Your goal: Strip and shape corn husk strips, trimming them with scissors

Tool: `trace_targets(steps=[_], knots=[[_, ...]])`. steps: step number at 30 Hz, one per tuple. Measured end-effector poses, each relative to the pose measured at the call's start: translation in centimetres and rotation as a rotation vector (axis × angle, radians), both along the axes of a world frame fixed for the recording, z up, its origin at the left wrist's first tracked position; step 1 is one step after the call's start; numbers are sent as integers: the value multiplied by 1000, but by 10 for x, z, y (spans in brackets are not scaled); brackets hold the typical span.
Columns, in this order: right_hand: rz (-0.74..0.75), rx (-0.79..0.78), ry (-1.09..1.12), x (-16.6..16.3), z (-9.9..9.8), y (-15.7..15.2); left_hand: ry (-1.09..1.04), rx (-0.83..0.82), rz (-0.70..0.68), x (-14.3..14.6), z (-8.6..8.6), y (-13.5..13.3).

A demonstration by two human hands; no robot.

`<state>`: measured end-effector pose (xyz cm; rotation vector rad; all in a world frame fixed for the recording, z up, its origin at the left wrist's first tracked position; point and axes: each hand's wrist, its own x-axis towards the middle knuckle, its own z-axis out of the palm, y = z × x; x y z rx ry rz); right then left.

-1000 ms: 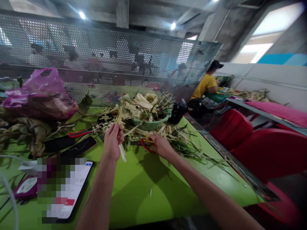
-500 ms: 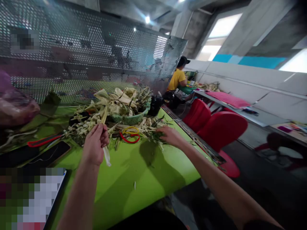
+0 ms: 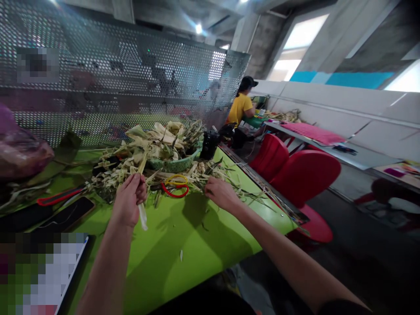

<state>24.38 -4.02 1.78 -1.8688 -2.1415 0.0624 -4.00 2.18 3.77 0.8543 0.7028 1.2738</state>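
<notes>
Presently, the left hand is clenched on a narrow, pale, dry husk-like strip; the thumb and fingers pinch it, with a yellowish length rising towards one o'clock and a whitish end hanging towards five. The right hand lies at three o'clock from the left, its fingers bent downward at the near edge of loose, pale and green plant scraps; whether the fingertips grasp anything cannot be told.

At nine o'clock from the right hand, scissors with one yellow and one red loop handle lie on the smooth lime-green table, between the hands. At ten o'clock from the right hand stands a green, speckled, round basin, heaped with dry beige husks. Just beside the basin, at its two o'clock, is a black, shiny container.

From the left hand, a red-and-black handled tool lies at nine o'clock, and a dark, flat, rectangular device just below it. A person in a yellow top sits well apart, between twelve and one o'clock from the right hand.
</notes>
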Motion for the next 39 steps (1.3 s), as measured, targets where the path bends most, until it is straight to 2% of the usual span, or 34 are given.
trace_targets(steps=[4,9,11,13,16,18,21,24,30,33,36,39], knots=[[25,2,105,14,16,-5,-4,9,4,-1,1,-1],[39,-188,751,24,40,-16,8,5,-40,4,5,-6],[42,-241,856,20,42,-17,5,7,-47,6,5,-7],[30,-196,764,11,39,-15,1,10,-51,7,3,-7],[18,-94,463,-4,27,-10,0,13,-56,6,2,-6],[16,-127,323,-13,15,-5,-1,10,-59,6,2,-6],[-35,-207,231,-22,-1,-1,-5,9,-57,5,3,-7],[-62,-229,215,-22,-6,-1,-13,8,-62,6,4,-7],[9,-273,360,-17,5,-4,-13,9,-95,6,3,-7],[-60,-273,438,-23,-2,-4,-24,12,-99,6,4,-8],[-111,-214,387,-33,-12,-4,-25,13,-105,5,5,-7],[-111,-185,354,-38,-14,-6,-34,15,-106,5,3,-6]])
